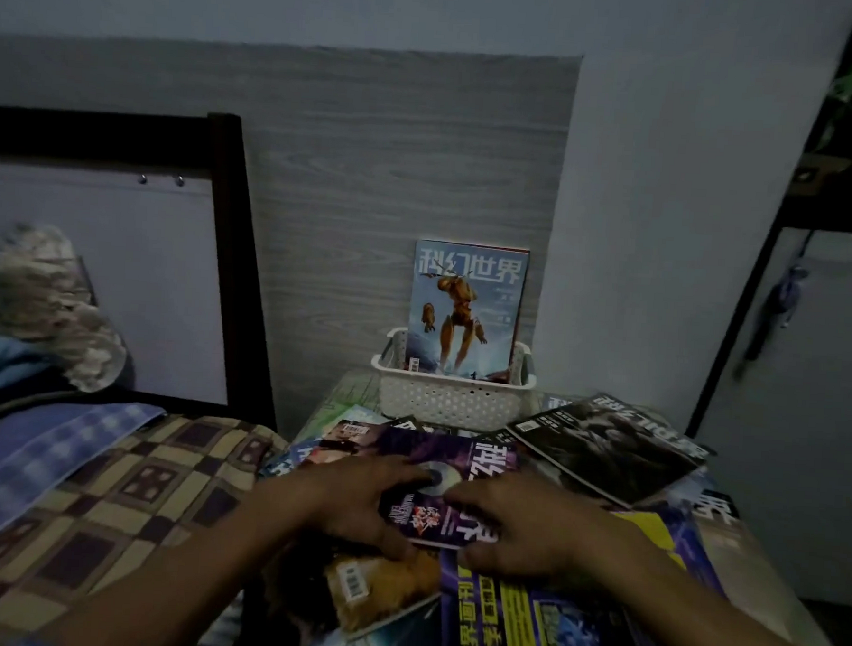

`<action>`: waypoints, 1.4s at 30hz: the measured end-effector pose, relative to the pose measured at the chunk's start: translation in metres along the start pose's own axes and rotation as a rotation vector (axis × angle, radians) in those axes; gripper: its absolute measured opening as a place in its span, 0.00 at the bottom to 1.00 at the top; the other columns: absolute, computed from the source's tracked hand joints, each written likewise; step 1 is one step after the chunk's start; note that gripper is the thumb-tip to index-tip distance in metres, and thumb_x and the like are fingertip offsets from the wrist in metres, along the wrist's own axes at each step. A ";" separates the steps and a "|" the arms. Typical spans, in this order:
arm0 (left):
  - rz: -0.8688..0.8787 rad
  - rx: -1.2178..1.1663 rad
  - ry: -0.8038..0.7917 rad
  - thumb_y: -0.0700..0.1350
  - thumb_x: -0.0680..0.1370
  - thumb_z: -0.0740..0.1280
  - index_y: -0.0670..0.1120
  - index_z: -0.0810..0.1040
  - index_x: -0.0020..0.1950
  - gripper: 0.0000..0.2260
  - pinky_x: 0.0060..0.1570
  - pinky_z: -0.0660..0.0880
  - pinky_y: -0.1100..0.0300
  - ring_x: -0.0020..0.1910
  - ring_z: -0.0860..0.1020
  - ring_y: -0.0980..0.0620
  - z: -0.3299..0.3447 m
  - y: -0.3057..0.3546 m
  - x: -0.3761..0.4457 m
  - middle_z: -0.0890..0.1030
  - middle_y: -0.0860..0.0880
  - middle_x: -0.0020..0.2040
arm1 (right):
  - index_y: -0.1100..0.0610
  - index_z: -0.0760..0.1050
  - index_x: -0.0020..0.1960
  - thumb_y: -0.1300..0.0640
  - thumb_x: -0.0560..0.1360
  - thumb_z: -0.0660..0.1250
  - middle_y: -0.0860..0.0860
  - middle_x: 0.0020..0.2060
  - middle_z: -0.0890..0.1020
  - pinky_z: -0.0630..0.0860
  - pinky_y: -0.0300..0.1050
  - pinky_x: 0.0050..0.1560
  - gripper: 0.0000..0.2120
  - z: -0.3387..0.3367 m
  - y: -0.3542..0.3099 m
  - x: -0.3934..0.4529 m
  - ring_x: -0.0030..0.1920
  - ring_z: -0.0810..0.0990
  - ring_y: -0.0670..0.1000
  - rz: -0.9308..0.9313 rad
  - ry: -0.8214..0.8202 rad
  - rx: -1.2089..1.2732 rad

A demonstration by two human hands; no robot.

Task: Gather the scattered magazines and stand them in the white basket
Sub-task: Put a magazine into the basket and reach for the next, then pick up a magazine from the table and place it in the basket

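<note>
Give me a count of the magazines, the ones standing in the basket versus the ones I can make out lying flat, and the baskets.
Magazines standing in the white basket: at least 1
Magazines lying flat, distinguishable: about 6, e.g. purple, black, yellow-blue
Baskets: 1
Total: about 8

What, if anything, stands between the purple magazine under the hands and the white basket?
Nothing upright blocks the way. The purple magazine lies under both hands; only flat magazines lie between it and the white basket, where a blue magazine already stands, with room in front.
</note>
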State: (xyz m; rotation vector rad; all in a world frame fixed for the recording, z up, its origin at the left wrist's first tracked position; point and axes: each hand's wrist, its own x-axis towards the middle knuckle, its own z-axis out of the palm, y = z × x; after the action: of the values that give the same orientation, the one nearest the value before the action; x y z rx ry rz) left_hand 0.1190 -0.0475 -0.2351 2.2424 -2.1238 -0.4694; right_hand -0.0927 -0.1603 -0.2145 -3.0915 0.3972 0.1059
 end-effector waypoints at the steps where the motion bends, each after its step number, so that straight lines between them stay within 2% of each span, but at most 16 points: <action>1: 0.035 0.065 0.034 0.64 0.69 0.66 0.61 0.54 0.77 0.39 0.72 0.62 0.52 0.74 0.63 0.48 0.001 0.002 -0.005 0.60 0.52 0.78 | 0.47 0.69 0.66 0.41 0.73 0.59 0.53 0.55 0.82 0.77 0.50 0.53 0.23 -0.001 -0.004 -0.003 0.53 0.81 0.55 -0.081 0.089 -0.082; 4: 0.174 0.234 0.199 0.56 0.73 0.60 0.59 0.61 0.74 0.29 0.59 0.73 0.53 0.63 0.75 0.48 0.004 0.004 -0.017 0.71 0.51 0.72 | 0.51 0.72 0.57 0.53 0.74 0.61 0.55 0.43 0.84 0.76 0.50 0.40 0.12 -0.010 -0.010 -0.009 0.40 0.83 0.59 -0.193 0.278 -0.258; 7: 0.206 0.174 0.523 0.54 0.79 0.57 0.57 0.68 0.69 0.18 0.50 0.75 0.52 0.55 0.79 0.44 0.002 0.006 -0.021 0.79 0.47 0.62 | 0.52 0.78 0.55 0.60 0.67 0.72 0.53 0.49 0.85 0.80 0.51 0.41 0.17 -0.024 -0.006 -0.016 0.43 0.83 0.58 -0.065 0.563 -0.274; 9: 0.175 0.074 0.704 0.53 0.79 0.57 0.57 0.68 0.70 0.18 0.47 0.76 0.52 0.53 0.79 0.43 0.000 0.013 -0.019 0.81 0.46 0.59 | 0.54 0.79 0.58 0.63 0.65 0.75 0.53 0.58 0.82 0.80 0.49 0.44 0.21 -0.028 -0.004 -0.016 0.49 0.81 0.55 0.130 0.900 -0.109; 11: 0.116 -0.005 0.829 0.52 0.80 0.57 0.56 0.70 0.66 0.15 0.42 0.74 0.51 0.47 0.80 0.41 -0.004 0.030 -0.015 0.83 0.44 0.51 | 0.49 0.74 0.60 0.55 0.73 0.72 0.47 0.61 0.76 0.76 0.43 0.48 0.17 -0.036 -0.009 -0.020 0.53 0.77 0.47 0.391 1.051 0.309; 14: 0.015 -0.079 1.000 0.50 0.81 0.57 0.55 0.71 0.63 0.12 0.33 0.67 0.56 0.39 0.80 0.43 -0.009 0.063 -0.007 0.83 0.45 0.43 | 0.41 0.75 0.53 0.39 0.68 0.72 0.40 0.52 0.82 0.77 0.35 0.42 0.16 -0.046 -0.025 -0.024 0.47 0.82 0.40 0.444 0.675 1.332; 16: 0.023 -0.052 1.049 0.47 0.79 0.58 0.53 0.72 0.65 0.15 0.31 0.65 0.59 0.35 0.81 0.46 -0.007 0.088 -0.003 0.84 0.47 0.41 | 0.40 0.74 0.57 0.42 0.70 0.72 0.42 0.51 0.84 0.82 0.44 0.44 0.17 -0.039 -0.035 -0.018 0.50 0.84 0.45 0.357 0.505 1.574; 19: 0.081 -0.080 1.049 0.47 0.78 0.59 0.51 0.72 0.66 0.17 0.36 0.72 0.60 0.41 0.82 0.49 -0.002 0.114 -0.004 0.84 0.48 0.49 | 0.50 0.74 0.61 0.53 0.76 0.69 0.50 0.53 0.85 0.82 0.48 0.45 0.14 -0.031 -0.046 -0.007 0.53 0.85 0.52 0.364 0.661 1.729; 23: 0.193 -0.335 0.818 0.60 0.77 0.58 0.69 0.61 0.72 0.23 0.64 0.71 0.61 0.63 0.71 0.68 -0.011 0.106 -0.010 0.71 0.63 0.68 | 0.56 0.79 0.55 0.64 0.79 0.61 0.55 0.43 0.87 0.80 0.42 0.33 0.10 -0.045 -0.029 -0.010 0.40 0.86 0.53 0.374 0.917 1.721; 26: 0.063 -0.603 0.840 0.58 0.77 0.65 0.76 0.57 0.67 0.24 0.54 0.73 0.69 0.57 0.68 0.79 -0.026 0.082 -0.009 0.68 0.61 0.67 | 0.54 0.80 0.54 0.64 0.79 0.60 0.54 0.44 0.87 0.83 0.47 0.35 0.11 -0.062 -0.007 -0.019 0.38 0.86 0.53 0.339 0.962 1.698; 27: -0.040 -0.686 0.886 0.56 0.76 0.67 0.71 0.56 0.71 0.29 0.57 0.73 0.65 0.60 0.68 0.76 -0.032 0.074 -0.007 0.65 0.58 0.71 | 0.54 0.80 0.55 0.64 0.79 0.61 0.55 0.45 0.87 0.83 0.48 0.37 0.11 -0.069 0.000 -0.021 0.40 0.86 0.54 0.305 0.971 1.691; 30: -0.227 -1.015 0.896 0.49 0.75 0.71 0.56 0.53 0.78 0.37 0.67 0.67 0.48 0.70 0.67 0.51 -0.055 0.052 -0.006 0.64 0.48 0.76 | 0.55 0.79 0.58 0.62 0.80 0.61 0.55 0.50 0.86 0.81 0.47 0.41 0.11 -0.088 0.019 -0.028 0.44 0.85 0.53 0.149 0.968 1.631; 33: -0.143 -1.237 0.825 0.42 0.78 0.68 0.52 0.62 0.75 0.28 0.53 0.72 0.62 0.53 0.78 0.62 -0.070 0.043 -0.005 0.77 0.50 0.62 | 0.51 0.80 0.57 0.59 0.80 0.61 0.52 0.51 0.86 0.80 0.44 0.42 0.11 -0.095 0.034 -0.031 0.46 0.85 0.49 0.112 0.944 1.497; 36: -0.082 -1.221 0.833 0.34 0.80 0.62 0.48 0.75 0.62 0.14 0.38 0.76 0.71 0.42 0.81 0.65 -0.065 0.043 0.004 0.81 0.53 0.51 | 0.51 0.81 0.55 0.61 0.80 0.61 0.54 0.51 0.86 0.82 0.47 0.46 0.12 -0.085 0.036 -0.022 0.48 0.85 0.50 0.082 0.912 1.458; 39: -0.084 -1.139 0.856 0.31 0.80 0.59 0.53 0.77 0.51 0.17 0.41 0.77 0.70 0.46 0.80 0.59 -0.046 0.040 0.007 0.82 0.56 0.48 | 0.51 0.82 0.53 0.63 0.79 0.63 0.45 0.47 0.87 0.80 0.37 0.45 0.11 -0.057 0.037 -0.015 0.48 0.85 0.46 0.181 0.922 1.255; 42: -0.113 -1.006 0.875 0.35 0.80 0.62 0.57 0.76 0.50 0.15 0.51 0.78 0.56 0.53 0.80 0.49 -0.028 0.027 0.009 0.82 0.51 0.50 | 0.43 0.80 0.47 0.60 0.78 0.66 0.36 0.43 0.85 0.77 0.30 0.43 0.12 -0.035 0.038 -0.015 0.45 0.83 0.38 0.289 0.913 0.938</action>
State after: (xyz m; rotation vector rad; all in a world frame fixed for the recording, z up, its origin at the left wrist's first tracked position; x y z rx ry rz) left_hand 0.0988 -0.0634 -0.2047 1.5140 -0.9743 -0.3324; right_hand -0.1149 -0.1948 -0.1793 -1.9632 0.6435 -1.1392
